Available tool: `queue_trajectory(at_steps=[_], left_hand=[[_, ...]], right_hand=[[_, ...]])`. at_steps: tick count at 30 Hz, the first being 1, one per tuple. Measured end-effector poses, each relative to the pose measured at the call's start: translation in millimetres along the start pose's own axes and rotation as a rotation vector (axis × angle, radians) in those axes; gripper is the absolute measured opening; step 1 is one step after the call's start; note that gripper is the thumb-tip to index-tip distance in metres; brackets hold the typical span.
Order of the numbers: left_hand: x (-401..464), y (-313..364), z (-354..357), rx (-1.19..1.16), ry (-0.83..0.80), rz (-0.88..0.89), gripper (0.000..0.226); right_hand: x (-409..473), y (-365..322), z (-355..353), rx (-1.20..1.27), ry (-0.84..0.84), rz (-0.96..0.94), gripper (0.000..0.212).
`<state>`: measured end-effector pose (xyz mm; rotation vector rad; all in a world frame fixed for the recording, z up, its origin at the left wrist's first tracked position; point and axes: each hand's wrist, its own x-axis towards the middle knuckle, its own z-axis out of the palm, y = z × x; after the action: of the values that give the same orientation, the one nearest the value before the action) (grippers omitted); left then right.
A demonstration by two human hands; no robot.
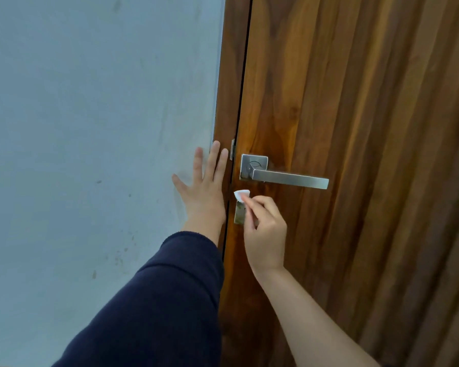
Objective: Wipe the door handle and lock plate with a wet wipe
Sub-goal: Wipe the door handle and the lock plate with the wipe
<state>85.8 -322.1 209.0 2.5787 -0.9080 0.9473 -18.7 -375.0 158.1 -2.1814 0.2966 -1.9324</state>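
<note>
I see my right hand (265, 234) pinching the wipe (241, 194) against the top of the upright lock plate (239, 214), which runs downward from my fingers (249, 205), the handle (289, 178) just above, while my left hand (203, 192) rests open on the wall (90, 128).

Soft, even daylight here, no hard shadows; only a faint one under the left hand (202, 186) on the pale blue wall (90, 128). A dull sheen runs along the steel door handle (289, 178), no harsh glare. The wooden door (368, 115) bows at the right edge, wide-angle stretch. Focus slightly soft throughout.
</note>
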Motion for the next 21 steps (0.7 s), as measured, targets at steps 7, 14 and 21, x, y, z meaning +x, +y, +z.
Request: queue_trajectory(at_steps=[7, 14, 21], left_hand=[[2.4, -0.3, -0.1, 0.003, -0.024, 0.012, 0.123], [4.9, -0.2, 2.4, -0.001, -0.010, 0.011, 0.127], [4.9, -0.1, 1.7, -0.006, -0.018, 0.011, 0.129]], right_hand=[[14.2, 4.4, 37.9, -0.253, 0.088, -0.048, 0.043], [11.1, 15.6, 48.6, -0.531, 0.011, -0.088, 0.070], [4.4, 24.2, 41.3, -0.564, -0.042, -0.039, 0.079]])
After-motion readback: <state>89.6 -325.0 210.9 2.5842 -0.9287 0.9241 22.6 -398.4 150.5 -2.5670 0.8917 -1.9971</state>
